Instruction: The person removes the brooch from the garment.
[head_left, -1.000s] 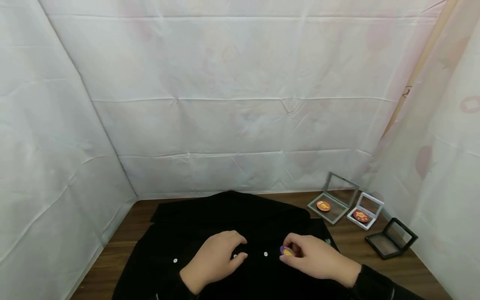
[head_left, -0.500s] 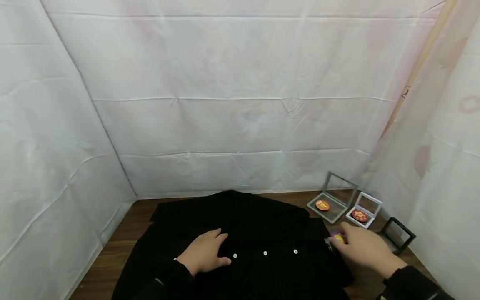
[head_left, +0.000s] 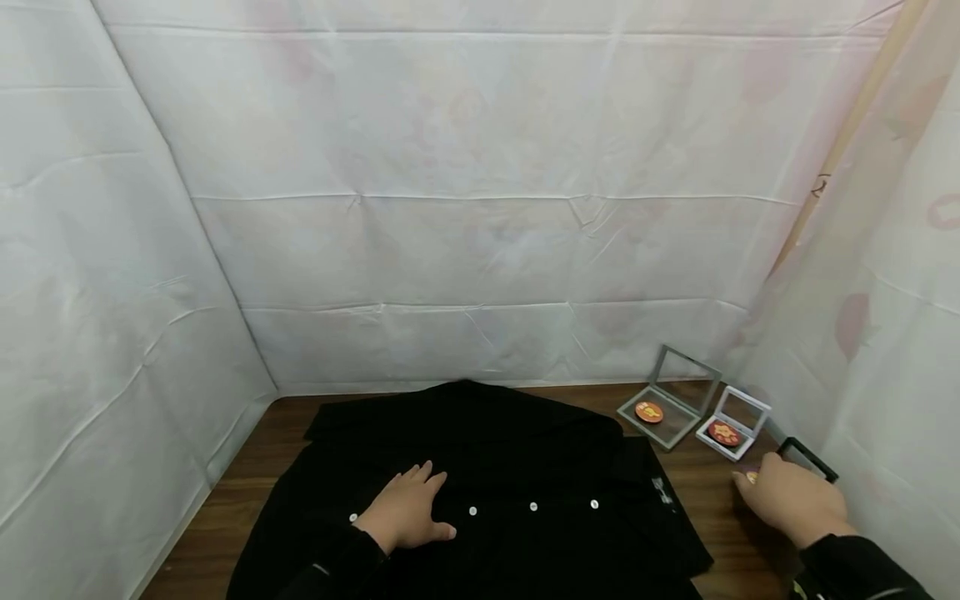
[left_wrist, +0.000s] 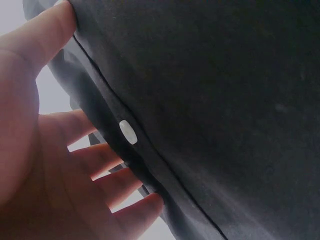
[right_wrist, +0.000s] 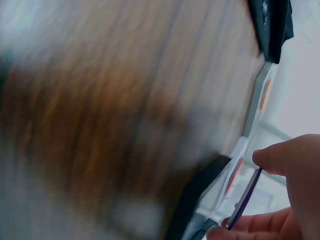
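Observation:
My right hand (head_left: 798,500) pinches a thin round badge (right_wrist: 244,200) by its edges, between thumb and fingers. It is purple with some yellow; the right wrist view has it nearly edge-on. Right beside this hand stands an open black display case (head_left: 813,460), largely hidden behind the hand in the head view. A black buttoned shirt (head_left: 495,450) lies spread across the table. Over its middle is my left hand (head_left: 405,510), fingers apart and holding nothing. A white button (left_wrist: 128,132) shows close to those fingers in the left wrist view.
Two more open cases stand at the back right: a grey one (head_left: 678,427) with an orange badge (head_left: 648,412) and a white one (head_left: 726,451) with a red badge (head_left: 723,432). Pale cloth walls (head_left: 465,250) enclose the wooden table (head_left: 723,533).
My right hand has carried the purple badge from above the shirt rightward to the black case. The left hand has drawn slightly left, its fingers spreading.

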